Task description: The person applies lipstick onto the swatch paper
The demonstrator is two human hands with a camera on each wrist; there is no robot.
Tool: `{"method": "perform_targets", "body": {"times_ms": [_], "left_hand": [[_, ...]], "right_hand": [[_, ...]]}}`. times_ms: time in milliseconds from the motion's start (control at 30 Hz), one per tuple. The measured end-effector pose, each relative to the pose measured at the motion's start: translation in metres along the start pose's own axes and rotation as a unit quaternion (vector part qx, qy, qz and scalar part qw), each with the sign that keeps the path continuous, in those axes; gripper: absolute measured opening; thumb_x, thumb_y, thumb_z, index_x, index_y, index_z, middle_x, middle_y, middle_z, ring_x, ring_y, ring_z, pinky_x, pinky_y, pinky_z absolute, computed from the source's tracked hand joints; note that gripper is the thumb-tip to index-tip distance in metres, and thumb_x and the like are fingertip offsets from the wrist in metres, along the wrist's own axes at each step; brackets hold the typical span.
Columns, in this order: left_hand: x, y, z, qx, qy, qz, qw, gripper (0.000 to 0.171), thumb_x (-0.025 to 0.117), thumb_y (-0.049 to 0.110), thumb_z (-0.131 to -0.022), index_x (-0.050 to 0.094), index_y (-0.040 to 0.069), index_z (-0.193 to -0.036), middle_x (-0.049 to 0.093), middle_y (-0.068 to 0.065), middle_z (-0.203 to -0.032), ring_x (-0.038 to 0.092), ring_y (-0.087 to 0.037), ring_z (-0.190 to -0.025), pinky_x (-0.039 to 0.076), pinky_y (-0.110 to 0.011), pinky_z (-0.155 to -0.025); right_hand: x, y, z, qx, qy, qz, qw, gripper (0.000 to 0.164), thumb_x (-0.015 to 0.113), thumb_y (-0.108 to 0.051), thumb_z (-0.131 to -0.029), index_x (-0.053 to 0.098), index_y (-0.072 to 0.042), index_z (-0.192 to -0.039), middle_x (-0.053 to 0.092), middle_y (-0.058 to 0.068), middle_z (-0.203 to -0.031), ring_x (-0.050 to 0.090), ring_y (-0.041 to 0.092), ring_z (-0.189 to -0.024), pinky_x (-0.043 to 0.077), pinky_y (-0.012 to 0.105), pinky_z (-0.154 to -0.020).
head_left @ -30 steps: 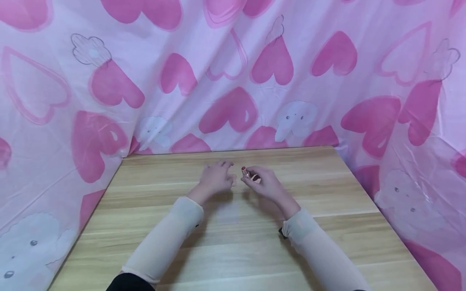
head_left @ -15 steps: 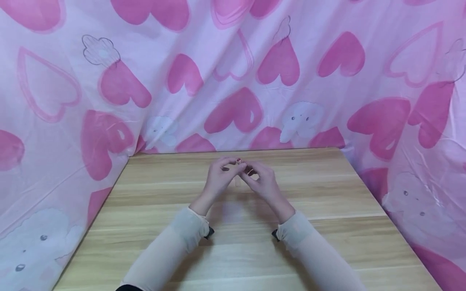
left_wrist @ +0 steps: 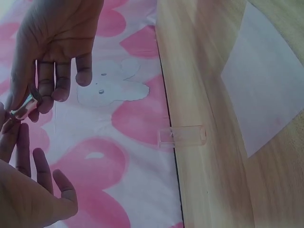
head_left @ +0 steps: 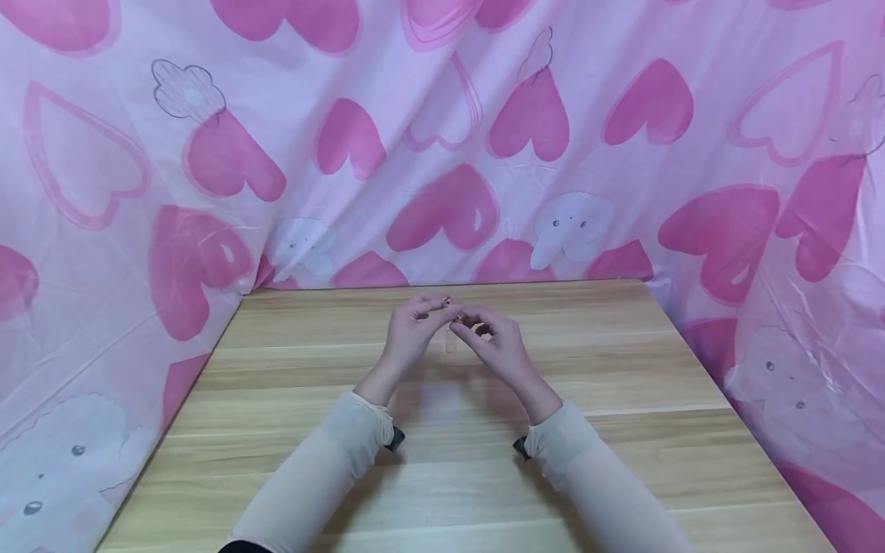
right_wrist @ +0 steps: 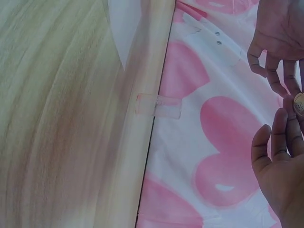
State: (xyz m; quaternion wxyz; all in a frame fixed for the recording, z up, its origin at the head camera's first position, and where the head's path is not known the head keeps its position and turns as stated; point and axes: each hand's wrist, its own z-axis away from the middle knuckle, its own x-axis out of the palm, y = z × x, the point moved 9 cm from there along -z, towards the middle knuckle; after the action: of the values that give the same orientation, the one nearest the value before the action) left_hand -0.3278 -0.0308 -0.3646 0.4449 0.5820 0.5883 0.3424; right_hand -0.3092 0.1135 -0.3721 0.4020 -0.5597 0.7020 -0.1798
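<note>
The small metallic tube (left_wrist: 26,108), likely a lipstick, is held in the air over the far part of the table, its gold round end showing in the right wrist view. Both hands are clamped on it: the left hand (head_left: 409,332) pinches its upper part between thumb and fingers, while the right hand (head_left: 501,339) grips lower down, with the fingertips of the two nearly meeting. Gripping the piece from either end probably lets one hand steady it while the other twists or pulls; which one turns cannot be told. The other fingers spread clear, presumably to keep so small a thing unobstructed. Just below the hands, a clear cover (head_left: 451,342) appears to stand upright on the wooden table (head_left: 290,430), apart from both, a spot that seems to keep it within easy reach. Nearer the person, a pale sheet (left_wrist: 266,80) lies flat, centred between the forearms. Beyond the table's edge hangs a heart-patterned pink cloth (head_left: 442,207), probably serving as a plain backdrop.
</note>
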Motion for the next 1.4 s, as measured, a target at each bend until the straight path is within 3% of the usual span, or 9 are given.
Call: {"method": "perform_targets", "body": {"times_ms": [133, 300, 433, 600, 700, 833, 1000, 1233, 1400], "left_hand": [[0.000, -0.003, -0.001, -0.005, -0.014, 0.009, 0.9998, 0.022, 0.076, 0.012, -0.091, 0.076, -0.001, -0.108, 0.070, -0.011, -0.105, 0.061, -0.015, -0.108, 0.049, -0.034, -0.091], [0.002, -0.009, -0.003, -0.010, -0.036, 0.043, 0.9984, 0.021, 0.074, 0.010, -0.092, 0.075, -0.001, -0.110, 0.069, -0.006, -0.104, 0.062, -0.014, -0.106, 0.052, -0.032, -0.091], [0.004, -0.011, -0.003, -0.010, -0.058, 0.077, 0.9953, 0.022, 0.071, 0.007, -0.093, 0.073, -0.005, -0.112, 0.068, -0.005, -0.106, 0.061, -0.015, -0.108, 0.052, -0.035, -0.097], [0.006, -0.009, -0.002, -0.006, -0.078, 0.090, 0.9929, 0.023, 0.068, 0.004, -0.095, 0.070, -0.010, -0.113, 0.066, -0.016, -0.113, 0.059, -0.017, -0.113, 0.050, -0.038, -0.100], [0.006, -0.007, -0.001, -0.008, -0.067, 0.069, 0.9953, 0.022, 0.068, 0.006, -0.095, 0.071, -0.008, -0.112, 0.067, -0.020, -0.117, 0.059, -0.015, -0.113, 0.050, -0.034, -0.096], [0.005, -0.015, -0.003, -0.020, -0.027, 0.048, 0.9983, 0.023, 0.071, 0.011, -0.094, 0.072, -0.005, -0.111, 0.071, -0.016, -0.115, 0.062, -0.011, -0.107, 0.050, -0.031, -0.087], [0.004, -0.030, -0.008, -0.023, 0.021, 0.052, 0.9982, 0.023, 0.074, 0.015, -0.093, 0.075, -0.002, -0.109, 0.072, -0.009, -0.111, 0.062, -0.013, -0.106, 0.052, -0.032, -0.086], [0.005, -0.033, -0.008, -0.028, -0.003, 0.091, 0.9954, 0.026, 0.077, 0.024, -0.091, 0.078, 0.004, -0.107, 0.067, -0.011, -0.120, 0.063, -0.017, -0.112, 0.051, -0.037, -0.098], [0.008, -0.031, -0.008, -0.023, -0.048, 0.126, 0.9907, 0.027, 0.073, 0.022, -0.094, 0.076, -0.001, -0.108, 0.061, -0.019, -0.129, 0.059, -0.021, -0.119, 0.049, -0.038, -0.102]], "right_hand": [[0.001, 0.001, 0.000, 0.030, -0.015, -0.016, 0.999, 0.016, 0.071, -0.003, -0.093, 0.073, -0.001, -0.109, 0.073, 0.010, -0.092, 0.065, 0.013, -0.082, 0.056, 0.034, -0.075], [0.005, 0.011, 0.000, 0.061, -0.039, -0.034, 0.997, 0.017, 0.069, -0.005, -0.095, 0.073, 0.000, -0.111, 0.074, 0.013, -0.094, 0.067, 0.017, -0.085, 0.055, 0.043, -0.080], [0.012, 0.034, 0.004, 0.093, -0.068, -0.077, 0.990, 0.018, 0.063, -0.005, -0.099, 0.071, 0.001, -0.114, 0.073, 0.017, -0.098, 0.065, 0.018, -0.089, 0.054, 0.038, -0.080], [0.017, 0.048, 0.009, 0.136, -0.086, -0.148, 0.976, 0.021, 0.061, -0.010, -0.101, 0.070, -0.001, -0.117, 0.071, 0.018, -0.103, 0.064, 0.019, -0.096, 0.053, 0.031, -0.082], [0.013, 0.047, 0.008, 0.118, -0.065, -0.120, 0.984, 0.020, 0.065, -0.017, -0.100, 0.072, -0.007, -0.115, 0.072, 0.010, -0.099, 0.064, 0.017, -0.092, 0.052, 0.032, -0.082], [0.004, 0.033, 0.005, 0.037, -0.001, -0.010, 0.999, 0.016, 0.071, -0.025, -0.096, 0.075, -0.016, -0.108, 0.070, -0.002, -0.091, 0.062, 0.015, -0.085, 0.051, 0.042, -0.075], [-0.001, 0.015, 0.006, -0.033, 0.064, 0.055, 0.996, 0.011, 0.076, -0.020, -0.092, 0.075, -0.015, -0.101, 0.068, -0.004, -0.087, 0.062, 0.015, -0.083, 0.050, 0.045, -0.068], [0.007, 0.025, 0.005, 0.051, 0.031, -0.027, 0.998, 0.009, 0.073, -0.008, -0.093, 0.074, -0.005, -0.101, 0.070, 0.007, -0.088, 0.061, 0.013, -0.083, 0.052, 0.036, -0.072], [0.013, 0.034, 0.007, 0.119, -0.016, -0.120, 0.985, 0.016, 0.066, -0.004, -0.097, 0.071, 0.005, -0.109, 0.071, 0.012, -0.096, 0.064, 0.017, -0.089, 0.053, 0.028, -0.080]]}}
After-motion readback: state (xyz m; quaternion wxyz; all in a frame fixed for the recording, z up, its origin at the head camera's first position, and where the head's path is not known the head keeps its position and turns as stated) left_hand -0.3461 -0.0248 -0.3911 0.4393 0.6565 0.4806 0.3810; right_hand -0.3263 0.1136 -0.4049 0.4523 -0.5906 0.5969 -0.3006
